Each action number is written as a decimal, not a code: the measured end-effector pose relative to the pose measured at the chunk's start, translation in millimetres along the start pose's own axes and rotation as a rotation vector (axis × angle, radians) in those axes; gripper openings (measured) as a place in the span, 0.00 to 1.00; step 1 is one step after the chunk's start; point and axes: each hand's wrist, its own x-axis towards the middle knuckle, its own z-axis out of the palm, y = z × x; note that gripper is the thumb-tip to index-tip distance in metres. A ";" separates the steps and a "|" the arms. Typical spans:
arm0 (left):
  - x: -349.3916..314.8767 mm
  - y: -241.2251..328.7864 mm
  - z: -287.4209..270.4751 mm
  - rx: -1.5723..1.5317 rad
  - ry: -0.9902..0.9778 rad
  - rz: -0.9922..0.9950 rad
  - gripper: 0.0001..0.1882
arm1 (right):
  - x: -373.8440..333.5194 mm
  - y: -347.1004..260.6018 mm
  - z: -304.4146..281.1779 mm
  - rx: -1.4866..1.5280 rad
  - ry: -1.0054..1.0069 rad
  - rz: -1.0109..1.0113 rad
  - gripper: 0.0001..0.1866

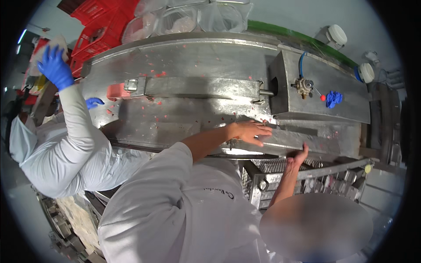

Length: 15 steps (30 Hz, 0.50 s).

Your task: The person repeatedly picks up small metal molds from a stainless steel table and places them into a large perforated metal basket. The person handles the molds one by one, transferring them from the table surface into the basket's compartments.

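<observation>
My left hand is open, its fingers stretched out over the left part of a long grey metal mould at the near side of the steel table. My right hand is at the mould's near edge, its thumb raised and apart; the other fingers show only in part. Whether either hand presses on the mould or only rests there I cannot tell. Beyond them lies a long metal trough, with a pink block of meat at its left end.
On the left, a co-worker in white raises a blue-gloved hand. Red crates and lined tubs stand behind the table. A steel housing carries a valve and a crumpled blue glove. Below right is a metal rack.
</observation>
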 end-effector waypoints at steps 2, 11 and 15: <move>-13.0 -30.5 22.8 -0.002 0.018 0.000 0.36 | 2.0 32.7 -12.2 -0.563 0.409 -0.314 0.34; -57.1 -92.8 33.2 -0.297 0.173 -0.147 0.25 | -74.6 70.0 125.0 -2.327 -0.749 -0.813 0.56; -92.1 -89.9 6.3 0.073 0.284 -0.253 0.28 | -43.6 96.7 137.9 -2.447 -1.046 -0.491 0.65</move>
